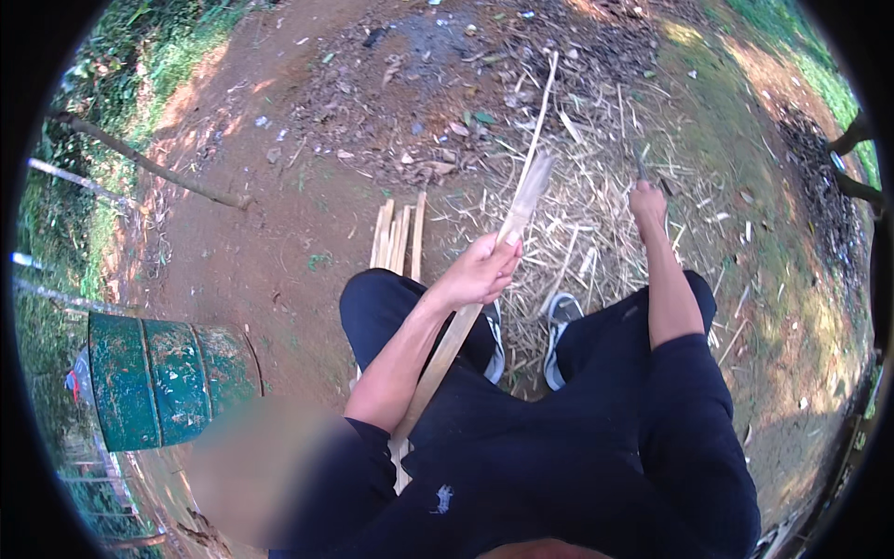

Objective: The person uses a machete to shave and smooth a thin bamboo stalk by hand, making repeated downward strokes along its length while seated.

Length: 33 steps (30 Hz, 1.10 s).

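Observation:
My left hand is closed around a long, flat bamboo strip, which slants from beside my left forearm up over the ground between my knees. Its far end is blurred, and a thin sliver sticks out beyond it. Out to the right, my right hand is closed on a knife, whose narrow dark blade points away from me. The fist hides the knife's handle. Blade and strip are apart. Several more bamboo strips lie together beside my left knee.
Pale shavings litter the dirt around my shoes. A dented green metal drum is at the left. Farther off are dry leaves and a bare pole at the left.

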### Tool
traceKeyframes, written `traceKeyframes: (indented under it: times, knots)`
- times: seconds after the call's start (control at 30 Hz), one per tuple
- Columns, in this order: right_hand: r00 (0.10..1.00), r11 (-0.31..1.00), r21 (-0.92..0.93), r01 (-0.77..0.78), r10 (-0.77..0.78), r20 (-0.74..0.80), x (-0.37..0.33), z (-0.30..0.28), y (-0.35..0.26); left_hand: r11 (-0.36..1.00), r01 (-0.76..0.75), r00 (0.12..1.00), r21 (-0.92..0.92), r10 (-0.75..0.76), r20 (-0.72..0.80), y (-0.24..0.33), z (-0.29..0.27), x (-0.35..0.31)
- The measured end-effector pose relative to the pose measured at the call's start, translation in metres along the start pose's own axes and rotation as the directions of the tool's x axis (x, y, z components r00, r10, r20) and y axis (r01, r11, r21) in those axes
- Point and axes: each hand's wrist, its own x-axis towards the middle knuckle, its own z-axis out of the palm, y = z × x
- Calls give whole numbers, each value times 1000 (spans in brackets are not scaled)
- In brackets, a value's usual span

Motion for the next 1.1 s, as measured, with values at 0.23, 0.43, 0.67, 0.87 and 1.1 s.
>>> traceKeyframes:
  times: [0.23, 0.43, 0.67, 0.87, 1.1]
  knots:
    - [954, 845, 524, 107, -237, 186, -103, -64, -113, 990, -118, 980, -79, 103, -171, 2, -46, -6]
    - [714, 667, 315, 675, -698, -54, -171, -128, -156, 984, -105, 975, -144, 74, -209, -14, -38, 24]
    - [568, 561, 114, 820, -823, -31, -182, -115, -166, 956, -27, 999, -294, 35, 22, -2, -43, 12]
    - [528, 521, 131, 843, -849, -20, -169, -73, -139, 995, -58, 989, -76, 47, -141, -17, -37, 15]
    - [585, 586, 283, 759, -805, 98, -184, -54, -137, 999, -26, 970, -43, 15, -242, -12, -34, 11]
